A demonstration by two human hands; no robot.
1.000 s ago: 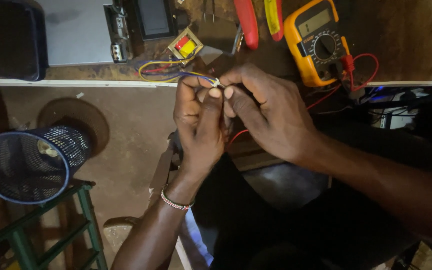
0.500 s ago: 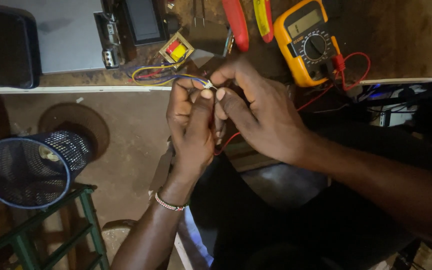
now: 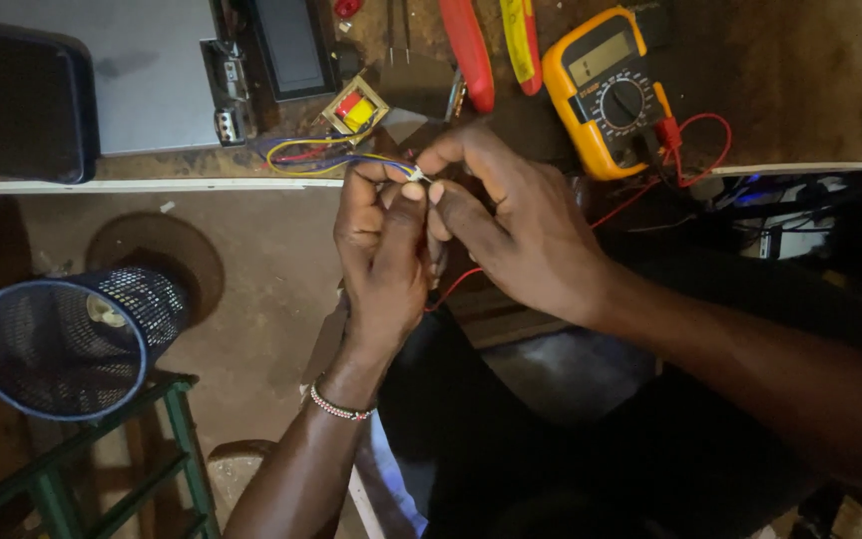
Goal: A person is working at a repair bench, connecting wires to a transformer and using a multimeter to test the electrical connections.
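Head view: both hands meet just off the edge of the surface (image 3: pixel 800 70), fingertips pressed together over a tiny bright point. The left hand (image 3: pixel 381 255) comes up from below with thumb and forefinger closed on the bare ends of the wires (image 3: pixel 351 160), pinching them so they stay put. The right hand (image 3: pixel 521 235) reaches in from the right, its fingers (image 3: pixel 448 158) closed on the same tips from the other side, a grip that suits twisting or joining fine strands. From the fingers the yellow, blue and red wires run up and left to a small transformer (image 3: pixel 354 108) lying on the surface just above the fingers; the slack lets the ends be lifted clear of it.

A yellow multimeter (image 3: pixel 611 90) sits up and right of the fingers, close enough to read, its red lead (image 3: pixel 695 150) looping beside it. Red-handled tools (image 3: pixel 471 50) lie above. A mesh basket (image 3: pixel 62 339) stands well to the lower left on a green frame (image 3: pixel 102 449).
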